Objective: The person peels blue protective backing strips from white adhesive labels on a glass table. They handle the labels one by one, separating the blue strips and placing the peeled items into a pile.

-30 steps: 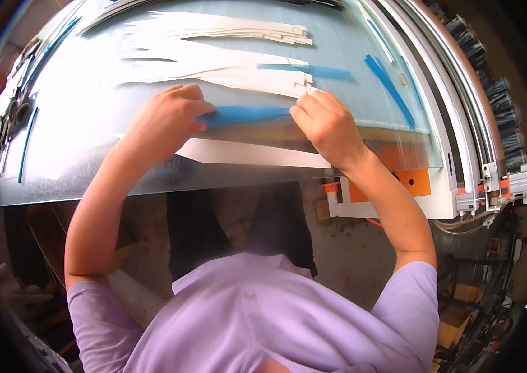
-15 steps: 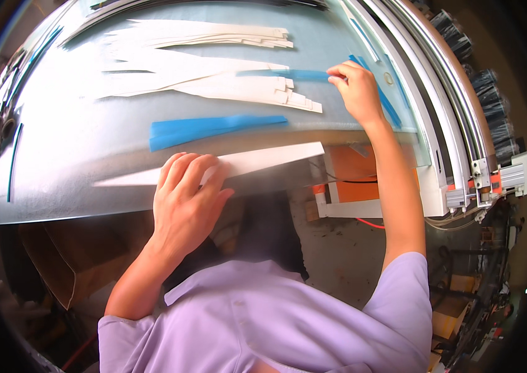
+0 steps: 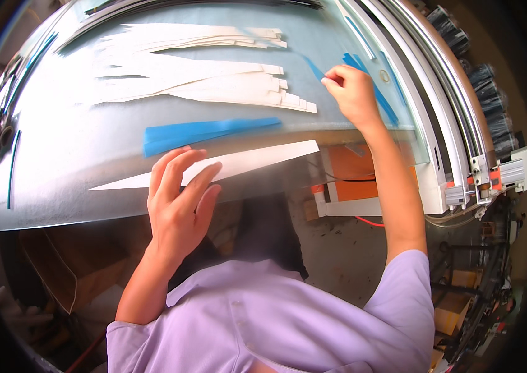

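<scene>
My right hand (image 3: 355, 96) is closed in a pinch on one end of a thin blue strip (image 3: 314, 67). The strip's far part is blurred and reaches toward the white pieces at the back. Over the near edge of the glass-topped table, my left hand (image 3: 179, 202) is open with its fingers apart. It is at a long white tapered piece (image 3: 263, 159), partly covering it; whether the fingertips touch it I cannot tell. Just beyond lies a small pile of blue strips (image 3: 210, 132).
Fanned stacks of white tapered pieces, one nearer (image 3: 232, 87) and one farther (image 3: 201, 38), lie on the table (image 3: 58, 186). More blue strips (image 3: 383, 99) lie at the right, beside a metal rail (image 3: 462, 105). Below the table's left edge stands a cardboard box (image 3: 83, 267).
The blue strip in my right hand has swung from pointing left to pointing away, up and left. My left hand has shifted slightly left, and its fingers have spread.
</scene>
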A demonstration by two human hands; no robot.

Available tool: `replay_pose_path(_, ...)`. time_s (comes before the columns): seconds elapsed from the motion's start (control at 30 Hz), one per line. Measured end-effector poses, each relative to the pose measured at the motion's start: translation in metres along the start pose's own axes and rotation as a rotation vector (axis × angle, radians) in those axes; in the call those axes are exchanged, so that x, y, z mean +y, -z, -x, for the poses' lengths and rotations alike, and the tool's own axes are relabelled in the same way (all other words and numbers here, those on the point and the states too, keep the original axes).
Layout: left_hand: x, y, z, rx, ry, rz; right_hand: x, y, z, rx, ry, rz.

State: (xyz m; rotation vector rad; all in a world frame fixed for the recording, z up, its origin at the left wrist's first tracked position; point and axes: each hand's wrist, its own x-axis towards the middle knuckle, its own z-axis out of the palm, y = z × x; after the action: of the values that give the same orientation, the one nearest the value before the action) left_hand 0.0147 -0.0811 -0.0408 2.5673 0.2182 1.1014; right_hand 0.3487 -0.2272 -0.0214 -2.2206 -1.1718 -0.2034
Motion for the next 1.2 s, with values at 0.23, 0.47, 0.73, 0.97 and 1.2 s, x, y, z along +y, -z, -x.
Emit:
replay_pose_path(0.23, 0.043, -0.014, -0.001, -0.328, 0.770, 1.386, -0.153, -0.010, 0.152, -0.226, -0.479, -1.086)
replay_pose_path(0.47, 0.041, -0.010, 0.004, -0.173, 0.981, 1.414, -0.161, -0.050, 0.208, -0.470, -0.529, -1.039)
replay_pose_path(0.73, 0.040, 0.006, 0.016, -0.806, 0.844, 1.330, -0.147, -0.026, 0.187, -0.376, -0.426, -1.436)
replay_pose_path(0.97, 0.045, 0.005, 0.020, -0.761, 0.903, 1.114, -0.146, -0.035, 0.181, -0.027, -0.377, -1.254)
replay_pose_path(1.2, 0.044, -0.019, 0.026, -0.435, 0.622, 1.035, -0.148, -0.025, 0.180, 0.010, -0.381, -1.174)
